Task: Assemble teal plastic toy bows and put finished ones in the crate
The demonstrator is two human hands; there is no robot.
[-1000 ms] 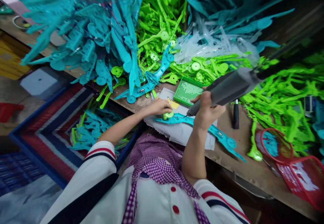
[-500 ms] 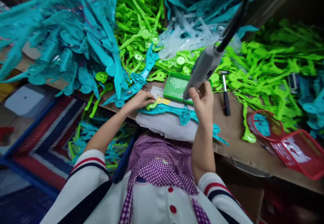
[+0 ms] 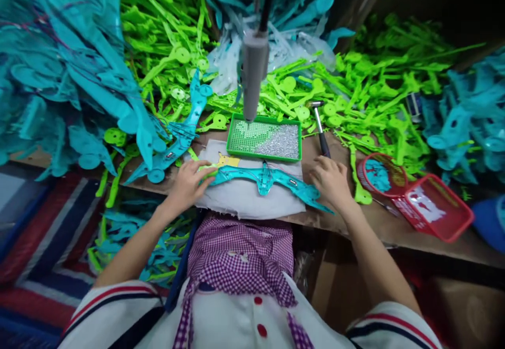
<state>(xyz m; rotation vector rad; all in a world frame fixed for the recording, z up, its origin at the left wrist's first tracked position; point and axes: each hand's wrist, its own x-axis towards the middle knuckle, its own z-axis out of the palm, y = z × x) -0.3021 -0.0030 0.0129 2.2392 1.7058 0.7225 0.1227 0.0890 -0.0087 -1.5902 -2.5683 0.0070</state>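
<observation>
At the near edge of the brown tabletop (image 3: 394,228) a grey cloth (image 3: 244,199) carries a teal plastic piece (image 3: 264,176); the left hand (image 3: 189,183) presses its left end with fingers curled, and the right hand (image 3: 331,180) rests open at its right end. Just behind lies a green screw tray (image 3: 265,140) with a grey driver (image 3: 252,78) hanging over it, a hammer (image 3: 320,128) beside and red baskets (image 3: 418,202) to the right. Heaps of green parts (image 3: 374,91) and teal parts (image 3: 59,86) fill the back.

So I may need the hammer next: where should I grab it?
Take the hammer by its dark handle, coming from the near side with the right hand. The handle points toward that hand, while the metal head lies far off against the green plastic parts.
</observation>
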